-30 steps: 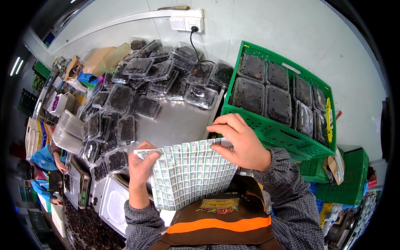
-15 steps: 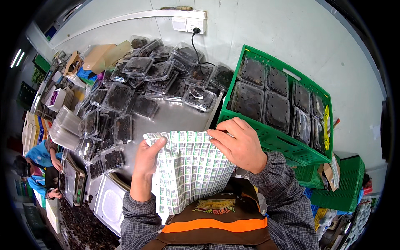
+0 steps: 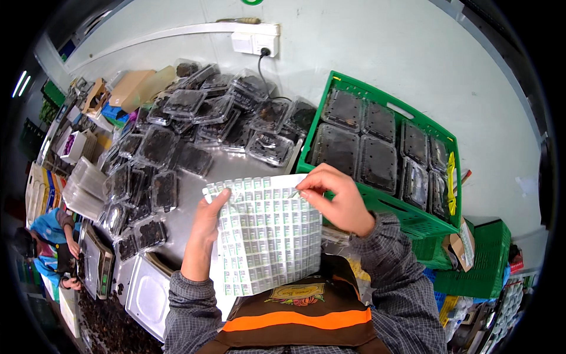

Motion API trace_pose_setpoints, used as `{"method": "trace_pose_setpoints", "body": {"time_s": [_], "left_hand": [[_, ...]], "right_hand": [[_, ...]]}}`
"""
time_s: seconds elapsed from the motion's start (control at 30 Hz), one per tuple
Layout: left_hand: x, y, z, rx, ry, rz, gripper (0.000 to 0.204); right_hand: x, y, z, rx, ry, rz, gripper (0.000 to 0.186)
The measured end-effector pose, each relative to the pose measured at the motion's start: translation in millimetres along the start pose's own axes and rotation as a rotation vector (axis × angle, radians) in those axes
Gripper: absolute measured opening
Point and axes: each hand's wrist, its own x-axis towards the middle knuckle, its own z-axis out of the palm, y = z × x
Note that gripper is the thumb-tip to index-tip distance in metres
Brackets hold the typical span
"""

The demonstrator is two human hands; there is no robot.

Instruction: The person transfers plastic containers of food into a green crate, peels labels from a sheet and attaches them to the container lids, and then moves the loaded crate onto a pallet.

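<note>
A white double socket sits on the pale grey wall, with white trunking running off to its left and a black power cord hanging from it. Below the socket spreads a shiny metal table; far left of the socket, two slim strip lights glow against darkness.

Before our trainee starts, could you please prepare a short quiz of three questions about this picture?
1. True or false: the left hand has its thumb on the label sheet.
2. The dark-filled clear boxes at the right sit in: A, a cardboard carton; B, a green plastic crate; C, a white tray.
3. Where is the black plug inserted?
Key: 1 true; 2 B; 3 the white wall socket.
</note>
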Motion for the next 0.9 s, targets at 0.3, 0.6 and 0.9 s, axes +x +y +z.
{"method": "trace_pose_setpoints", "body": {"time_s": [0.3,0.6,0.9], "left_hand": [[-48,-4,-6,0.001,0.147,0.232,0.027],[-96,-23,18,-0.097,0.194,0.374,0.023],[-102,-52,52,-0.132,0.105,0.4,0.027]], "right_hand": [[68,121,-168,0.165,-0.152,0.693,0.022],[120,175,-160,-0.463,-0.45,0.549,0.037],[96,165,-229,-0.422,-0.249,0.525,0.036]]}}
